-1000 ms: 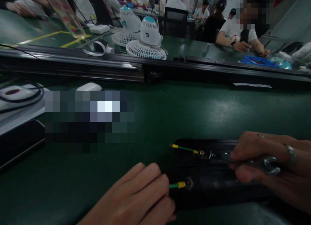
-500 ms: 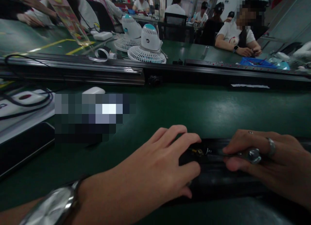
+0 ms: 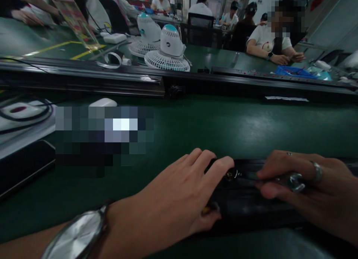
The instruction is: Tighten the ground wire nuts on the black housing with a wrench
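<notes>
A long black rail (image 3: 248,208) lies across the front of the table. My left hand (image 3: 181,197) is bent over its left part, with fingers on the far side and the thumb on the near side. Just beyond the left fingertips sits a small round metal fitting (image 3: 230,175) on the rail. Something yellowish shows by the left thumb, too small to make out. Between the thumb and forefinger of my right hand (image 3: 319,188) is an open-end wrench (image 3: 297,182), its jaw end sticking out towards the palm; its other end points at the fitting.
Long dark metal profiles (image 3: 117,84) run across the table behind. Two white fans (image 3: 169,46) stand beyond them. At left are a black phone-like slab (image 3: 26,167), a white device with cables (image 3: 19,111) and a pixelated patch. A co-worker (image 3: 268,44) sits opposite.
My left hand has shifted, its forefinger reaching further over the rail and its thumb lower. The wrench has turned slightly in my right hand, showing more of its jaw. The view has moved a little.
</notes>
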Demonstrator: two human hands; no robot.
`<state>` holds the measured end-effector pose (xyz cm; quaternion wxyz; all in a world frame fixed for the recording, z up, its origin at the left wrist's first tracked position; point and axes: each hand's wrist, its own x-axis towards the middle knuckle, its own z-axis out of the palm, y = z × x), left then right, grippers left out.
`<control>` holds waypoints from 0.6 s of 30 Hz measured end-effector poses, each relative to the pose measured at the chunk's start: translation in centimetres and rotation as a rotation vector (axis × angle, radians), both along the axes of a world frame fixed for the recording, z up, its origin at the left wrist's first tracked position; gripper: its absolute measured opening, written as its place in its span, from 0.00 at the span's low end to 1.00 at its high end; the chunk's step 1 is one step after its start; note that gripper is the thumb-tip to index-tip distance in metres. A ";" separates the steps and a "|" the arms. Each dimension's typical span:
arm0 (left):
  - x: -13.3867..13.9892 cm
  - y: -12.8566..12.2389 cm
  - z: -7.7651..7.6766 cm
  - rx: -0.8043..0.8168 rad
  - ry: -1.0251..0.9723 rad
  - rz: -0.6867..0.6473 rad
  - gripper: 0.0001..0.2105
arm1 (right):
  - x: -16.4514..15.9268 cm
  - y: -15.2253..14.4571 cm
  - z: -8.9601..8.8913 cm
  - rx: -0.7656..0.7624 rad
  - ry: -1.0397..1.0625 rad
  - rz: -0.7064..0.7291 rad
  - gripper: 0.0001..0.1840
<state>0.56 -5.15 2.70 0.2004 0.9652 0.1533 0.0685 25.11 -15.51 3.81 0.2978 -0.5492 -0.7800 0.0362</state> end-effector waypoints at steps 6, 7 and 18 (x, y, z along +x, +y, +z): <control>0.1 0.1 -0.5 -0.042 -0.032 0.014 0.39 | 0.0 -0.4 -0.1 -0.025 0.014 0.010 0.08; 0.1 0.1 -0.6 -0.036 -0.035 0.019 0.38 | 0.0 -0.6 -0.1 -0.033 0.018 0.009 0.08; 0.0 0.5 -1.0 -0.037 -0.085 -0.003 0.40 | -0.6 -0.2 0.3 0.007 -0.014 0.045 0.11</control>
